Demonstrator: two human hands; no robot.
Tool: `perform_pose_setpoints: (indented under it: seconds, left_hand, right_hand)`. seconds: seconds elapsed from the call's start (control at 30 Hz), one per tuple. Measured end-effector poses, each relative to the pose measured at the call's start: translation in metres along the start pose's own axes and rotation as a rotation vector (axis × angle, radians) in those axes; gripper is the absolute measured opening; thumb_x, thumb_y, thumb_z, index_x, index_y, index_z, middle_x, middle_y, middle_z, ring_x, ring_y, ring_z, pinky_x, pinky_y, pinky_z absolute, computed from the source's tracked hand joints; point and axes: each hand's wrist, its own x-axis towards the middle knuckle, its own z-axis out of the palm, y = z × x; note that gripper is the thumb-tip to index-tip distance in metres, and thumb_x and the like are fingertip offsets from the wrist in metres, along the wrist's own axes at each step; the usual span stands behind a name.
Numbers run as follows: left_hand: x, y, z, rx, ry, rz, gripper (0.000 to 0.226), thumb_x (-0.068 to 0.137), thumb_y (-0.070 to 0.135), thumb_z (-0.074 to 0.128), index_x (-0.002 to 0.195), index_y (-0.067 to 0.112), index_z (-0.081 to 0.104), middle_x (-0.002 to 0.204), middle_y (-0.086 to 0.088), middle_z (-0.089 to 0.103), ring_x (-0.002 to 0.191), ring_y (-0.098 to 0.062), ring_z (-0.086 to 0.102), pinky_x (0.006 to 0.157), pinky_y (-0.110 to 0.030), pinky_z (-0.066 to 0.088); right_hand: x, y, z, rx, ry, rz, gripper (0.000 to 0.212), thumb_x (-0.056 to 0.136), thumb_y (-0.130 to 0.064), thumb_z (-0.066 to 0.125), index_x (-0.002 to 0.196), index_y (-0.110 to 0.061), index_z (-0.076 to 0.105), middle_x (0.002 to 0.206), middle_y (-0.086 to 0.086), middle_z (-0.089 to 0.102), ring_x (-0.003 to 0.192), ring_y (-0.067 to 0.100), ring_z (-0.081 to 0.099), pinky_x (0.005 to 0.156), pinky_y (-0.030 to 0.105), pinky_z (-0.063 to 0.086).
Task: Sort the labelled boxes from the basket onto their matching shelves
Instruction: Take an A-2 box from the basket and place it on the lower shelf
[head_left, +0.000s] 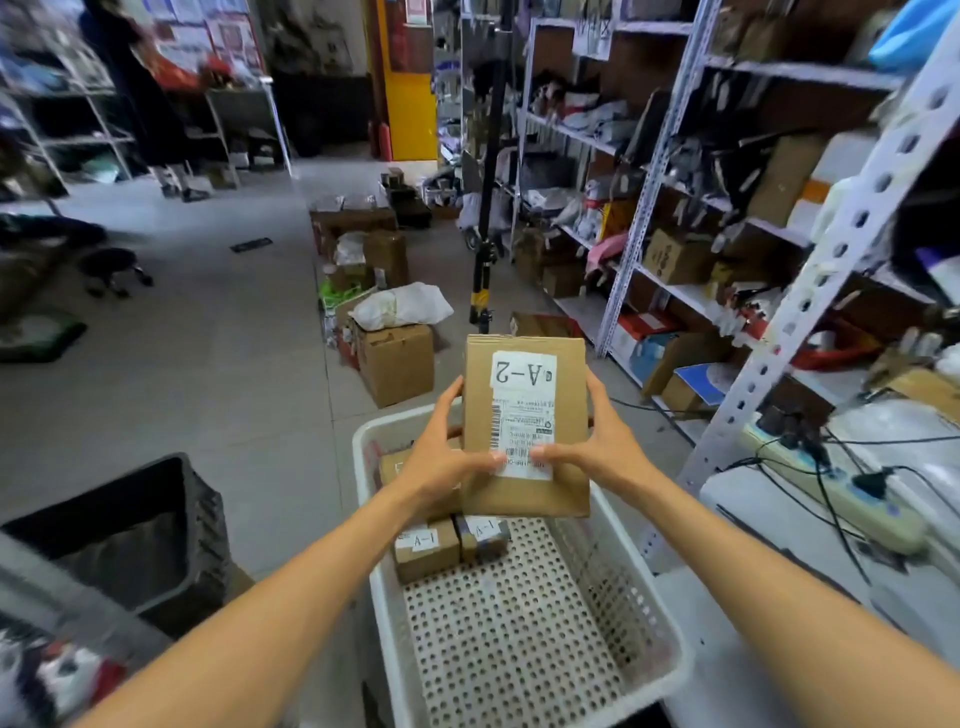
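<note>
Both hands hold a flat cardboard box (524, 415) labelled A-2, its label upside down, above the far end of the white perforated basket (644, 613). My left hand (447, 457) grips its left edge with the thumb on the shipping label. My right hand (597, 447) grips the right edge, thumb on the label too. Two small boxes marked A-1 (426, 553) (483, 535) lie in the basket below, and another box (395, 467) is partly hidden behind my left hand.
Metal shelving (779, 312) full of parcels runs along the right. Cardboard boxes (395, 358) and a white bag stand on the floor ahead. A black bin (140, 530) is at the left, a tripod pole (485, 218) ahead, a power strip (831, 493) at the right. A person stands far back left.
</note>
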Motion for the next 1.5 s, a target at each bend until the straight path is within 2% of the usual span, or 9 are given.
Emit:
perform_pose_setpoints:
  seconds: [0.07, 0.27, 0.53, 0.63, 0.73, 0.97, 1.23, 1.37, 1.5]
  left_hand:
    - [-0.023, 0.003, 0.008, 0.004, 0.003, 0.029, 0.112, 0.059, 0.024, 0.087, 0.145, 0.047, 0.02, 0.142, -0.003, 0.049, 0.127, -0.018, 0.049, 0.103, -0.046, 0.046]
    - [-0.104, 0.007, 0.049, 0.055, 0.044, 0.096, 0.112, 0.05, 0.045, 0.087, 0.142, 0.049, 0.022, 0.14, 0.001, 0.049, 0.125, -0.013, 0.049, 0.102, -0.044, 0.047]
    - [-0.216, 0.0, 0.131, 0.092, 0.037, 0.089, 0.107, 0.053, 0.056, 0.087, 0.138, 0.051, 0.022, 0.136, 0.002, 0.054, 0.122, -0.015, 0.053, 0.1, -0.045, 0.048]
    - [-0.248, -0.007, 0.159, 0.068, 0.026, 0.071, 0.104, 0.06, 0.041, 0.088, 0.137, 0.051, 0.019, 0.137, -0.004, 0.049, 0.124, -0.018, 0.048, 0.098, -0.041, 0.048]
    - [-0.269, -0.009, 0.179, 0.073, 0.047, 0.08, 0.104, 0.046, 0.057, 0.089, 0.124, 0.069, 0.022, 0.137, -0.001, 0.049, 0.124, -0.017, 0.049, 0.098, -0.049, 0.049]
    - [-0.304, -0.02, 0.233, 0.136, -0.065, 0.116, 0.11, 0.043, 0.062, 0.088, 0.133, 0.06, 0.024, 0.134, 0.004, 0.056, 0.118, -0.017, 0.057, 0.095, -0.05, 0.051]
    - [-0.308, 0.001, 0.332, 0.11, -0.288, 0.214, 0.094, 0.068, 0.023, 0.086, 0.133, 0.049, 0.023, 0.121, 0.013, 0.052, 0.11, -0.008, 0.053, 0.073, -0.017, 0.048]
    - [-0.304, 0.025, 0.408, 0.097, -0.432, 0.266, 0.095, 0.069, 0.016, 0.086, 0.137, 0.042, 0.024, 0.108, 0.018, 0.056, 0.097, 0.003, 0.057, 0.072, -0.017, 0.052]
    - [-0.303, 0.051, 0.495, 0.099, -0.613, 0.29, 0.108, 0.051, 0.039, 0.091, 0.137, 0.048, 0.027, 0.126, -0.001, 0.06, 0.112, -0.021, 0.062, 0.09, -0.043, 0.055]
  right_hand:
    - [-0.022, -0.005, -0.006, -0.015, -0.009, -0.024, 0.12, 0.059, -0.017, 0.091, 0.15, -0.033, 0.016, 0.124, -0.014, 0.052, 0.112, 0.007, 0.052, 0.082, 0.015, 0.042]
    - [-0.11, 0.0, -0.024, 0.0, 0.007, -0.055, 0.127, 0.054, -0.024, 0.094, 0.15, -0.038, 0.013, 0.139, -0.007, 0.05, 0.123, 0.011, 0.05, 0.103, 0.035, 0.043]
    - [-0.252, 0.018, -0.063, -0.06, 0.08, -0.091, 0.131, 0.053, -0.033, 0.094, 0.153, -0.035, 0.009, 0.151, -0.004, 0.037, 0.136, 0.015, 0.038, 0.111, 0.043, 0.037]
    - [-0.291, 0.03, -0.076, -0.084, 0.086, -0.109, 0.13, 0.054, -0.034, 0.093, 0.153, -0.031, 0.01, 0.151, -0.004, 0.037, 0.136, 0.016, 0.038, 0.108, 0.034, 0.037]
    - [-0.322, 0.035, -0.088, -0.103, 0.103, -0.093, 0.128, 0.056, -0.031, 0.092, 0.153, -0.03, 0.009, 0.148, -0.004, 0.04, 0.132, 0.015, 0.041, 0.104, 0.031, 0.038]
    - [-0.393, 0.058, -0.127, -0.127, 0.164, -0.048, 0.129, 0.052, -0.027, 0.095, 0.15, -0.031, 0.011, 0.136, -0.008, 0.047, 0.12, 0.01, 0.045, 0.091, 0.02, 0.037]
    - [-0.472, 0.082, -0.197, -0.137, 0.394, 0.056, 0.126, 0.053, -0.03, 0.095, 0.15, -0.033, 0.014, 0.13, -0.011, 0.051, 0.12, 0.009, 0.048, 0.099, 0.029, 0.04]
    - [-0.519, 0.087, -0.251, -0.148, 0.561, 0.103, 0.121, 0.058, -0.024, 0.092, 0.149, -0.036, 0.014, 0.116, -0.021, 0.052, 0.096, -0.005, 0.052, 0.079, 0.008, 0.045]
    - [-0.569, 0.098, -0.306, -0.147, 0.788, 0.164, 0.12, 0.06, -0.014, 0.091, 0.15, -0.035, 0.014, 0.105, -0.029, 0.052, 0.087, -0.022, 0.053, 0.068, 0.0, 0.044]
